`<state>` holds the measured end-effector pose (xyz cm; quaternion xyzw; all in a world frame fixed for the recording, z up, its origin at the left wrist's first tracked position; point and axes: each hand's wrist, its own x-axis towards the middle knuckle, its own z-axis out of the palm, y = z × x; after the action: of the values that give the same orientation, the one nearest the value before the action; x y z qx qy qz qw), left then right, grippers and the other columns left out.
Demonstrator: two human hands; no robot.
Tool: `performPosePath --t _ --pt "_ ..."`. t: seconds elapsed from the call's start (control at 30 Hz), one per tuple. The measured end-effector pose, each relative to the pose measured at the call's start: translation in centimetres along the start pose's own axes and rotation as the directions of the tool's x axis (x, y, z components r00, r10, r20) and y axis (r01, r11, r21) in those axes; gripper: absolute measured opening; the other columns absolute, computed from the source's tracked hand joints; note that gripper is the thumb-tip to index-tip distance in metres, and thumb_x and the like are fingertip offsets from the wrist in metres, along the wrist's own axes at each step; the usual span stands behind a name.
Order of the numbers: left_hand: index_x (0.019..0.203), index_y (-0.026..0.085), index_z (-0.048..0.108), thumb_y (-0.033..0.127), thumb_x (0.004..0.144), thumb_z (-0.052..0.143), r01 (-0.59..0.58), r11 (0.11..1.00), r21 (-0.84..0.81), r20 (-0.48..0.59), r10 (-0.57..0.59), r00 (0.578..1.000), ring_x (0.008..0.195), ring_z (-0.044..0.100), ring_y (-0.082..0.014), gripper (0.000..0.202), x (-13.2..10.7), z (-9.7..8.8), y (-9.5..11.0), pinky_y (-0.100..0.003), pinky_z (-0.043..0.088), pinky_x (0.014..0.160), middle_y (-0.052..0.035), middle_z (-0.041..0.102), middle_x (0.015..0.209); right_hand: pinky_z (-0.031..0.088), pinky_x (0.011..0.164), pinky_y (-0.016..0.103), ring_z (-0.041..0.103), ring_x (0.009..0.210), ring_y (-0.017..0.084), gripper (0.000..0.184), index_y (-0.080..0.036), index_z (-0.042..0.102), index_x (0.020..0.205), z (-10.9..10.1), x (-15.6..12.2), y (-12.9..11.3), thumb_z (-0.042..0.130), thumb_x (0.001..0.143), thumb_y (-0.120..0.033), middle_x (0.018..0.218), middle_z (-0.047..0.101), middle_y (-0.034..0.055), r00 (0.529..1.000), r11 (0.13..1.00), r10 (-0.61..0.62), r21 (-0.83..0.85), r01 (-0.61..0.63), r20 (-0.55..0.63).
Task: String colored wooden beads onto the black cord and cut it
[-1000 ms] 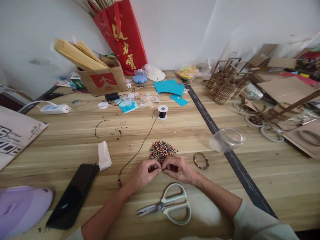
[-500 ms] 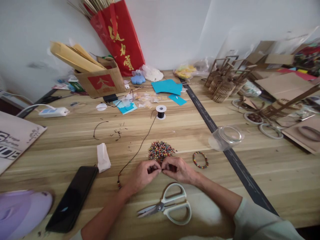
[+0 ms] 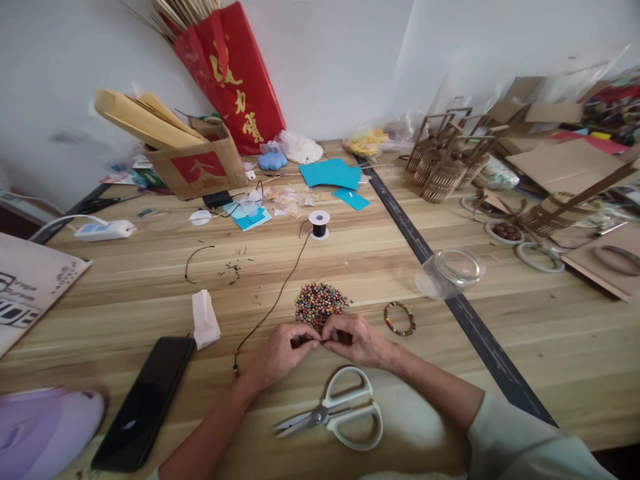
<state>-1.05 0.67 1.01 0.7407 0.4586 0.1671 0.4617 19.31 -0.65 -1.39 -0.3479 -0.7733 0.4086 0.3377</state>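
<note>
My left hand (image 3: 284, 355) and my right hand (image 3: 358, 339) meet fingertip to fingertip at the near edge of a pile of multicoloured beads (image 3: 320, 303). Each has thumb and forefinger pinched; a tiny dark bit shows between them, too small to name. A black cord (image 3: 278, 298) runs from a white spool (image 3: 319, 225) down to my left wrist, where a few beads (image 3: 235, 369) are strung on it. Beyond that the arm hides it. Right of the pile lies a beaded bracelet (image 3: 400, 319). Scissors (image 3: 327, 413) with white handles lie below my hands, blades apart.
At left are a black phone (image 3: 145, 400), a folded white paper (image 3: 205, 320) and a purple object (image 3: 47, 427). A clear plastic jar (image 3: 447, 273) lies to the right. Behind stand a cardboard box (image 3: 200, 167), a red bag (image 3: 235, 80) and small woven baskets (image 3: 443, 170).
The view has shifted slightly. My fingertips stay together, with the dark bit between them showing slightly more. The strung beads by my left wrist sit a little differently.
</note>
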Motion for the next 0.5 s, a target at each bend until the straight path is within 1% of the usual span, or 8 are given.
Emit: performPosePath --t 0.2,0.3,0.4,0.5 --pt "0.079 0.015 0.071 0.017 0.075 0.063 0.03 0.998 -0.06 0.002 -0.03 1.0 0.065 0.059 -0.0138 0.009 0.09 0.3 -0.18 -0.021 0.044 0.062 -0.0019 0.071 0.074 0.04 0.054 0.019 0.053 0.06 0.011 0.007 -0.015 0.061 0.083 0.04 -0.03 -0.03 0.06 0.086 -0.022 0.071 0.062 0.0017 1.0 1.0 0.004 -0.001 -0.004 0.0" --pt "0.077 0.014 0.07 0.018 0.075 0.063 0.035 0.996 -0.083 -0.004 -0.036 0.999 0.061 0.056 -0.0123 0.008 0.08 0.48 -0.52 -0.02 0.041 0.058 -0.0006 0.067 0.068 0.04 0.053 0.019 0.052 0.058 0.01 0.006 -0.016 0.061 0.082 0.06 0.0 -0.13 0.06 0.085 -0.021 0.068 0.06 0.0001 1.0 1.0 0.008 -0.011 -0.008 -0.012" --pt "0.076 0.015 0.069 0.019 0.076 0.062 0.043 0.995 -0.087 -0.002 -0.043 0.999 0.061 0.054 -0.0122 0.008 0.06 0.57 -0.64 -0.02 0.04 0.057 0.0001 0.065 0.066 0.039 0.052 0.018 0.05 0.055 0.009 0.006 -0.016 0.062 0.082 0.07 0.03 -0.18 0.061 0.085 -0.021 0.064 0.057 -0.0017 1.0 1.0 0.013 -0.017 -0.013 -0.014" --pt "0.075 0.015 0.069 0.019 0.075 0.061 0.035 0.997 -0.072 -0.007 -0.035 0.999 0.061 0.054 -0.0121 0.008 0.07 0.62 -0.48 -0.02 0.04 0.057 0.0005 0.064 0.065 0.04 0.052 0.018 0.051 0.056 0.01 0.009 -0.016 0.062 0.082 0.07 0.02 -0.08 0.06 0.087 -0.023 0.065 0.059 -0.0009 1.0 1.0 -0.011 -0.022 0.011 -0.009"
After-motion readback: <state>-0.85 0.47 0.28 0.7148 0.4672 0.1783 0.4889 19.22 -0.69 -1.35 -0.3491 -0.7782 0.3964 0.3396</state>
